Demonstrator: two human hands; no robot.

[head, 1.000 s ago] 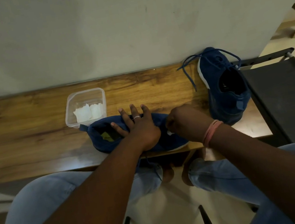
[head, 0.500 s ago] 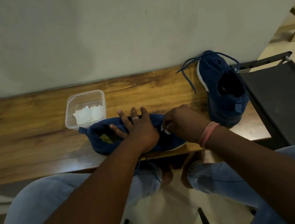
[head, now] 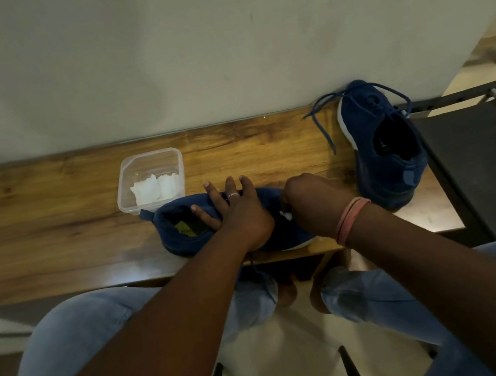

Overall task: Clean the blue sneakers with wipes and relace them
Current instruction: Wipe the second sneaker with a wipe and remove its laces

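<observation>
Blue fabric sneaker (head: 181, 232) lies sideways at the wooden bench's (head: 47, 223) near edge, left hand (head: 238, 216) pressing flat on it, right hand (head: 312, 203) curled around a white wipe (head: 286, 215). A hard scrub could push it off the edge.

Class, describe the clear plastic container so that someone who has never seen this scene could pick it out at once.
Start at the long wooden table against the wall. Left of its middle, just behind the heel of the blue sneaker that the left hand presses down, stands the clear plastic container. It is the only see-through thing there, square, open-topped, with white wipes inside.
</observation>
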